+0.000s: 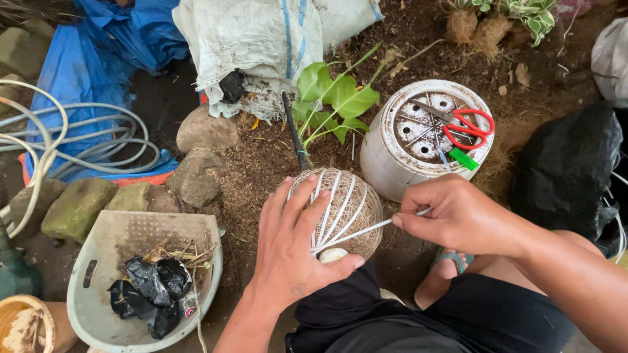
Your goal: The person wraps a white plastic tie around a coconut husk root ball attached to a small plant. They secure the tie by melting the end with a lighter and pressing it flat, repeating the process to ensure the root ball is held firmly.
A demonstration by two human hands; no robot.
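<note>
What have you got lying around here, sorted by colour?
White: 2, upturned pot, strap round the fibre ball
Red: 1, scissors
Green: 1, leafy plant
Blue: 1, tarp
Grey: 1, scoop basket
Total: 6

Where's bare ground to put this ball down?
Bare soil lies between the stones, the wrapped ball and the green plant; more behind the upturned pot. The pot's top is crowded with scissors; the basket holds black scraps.
</note>
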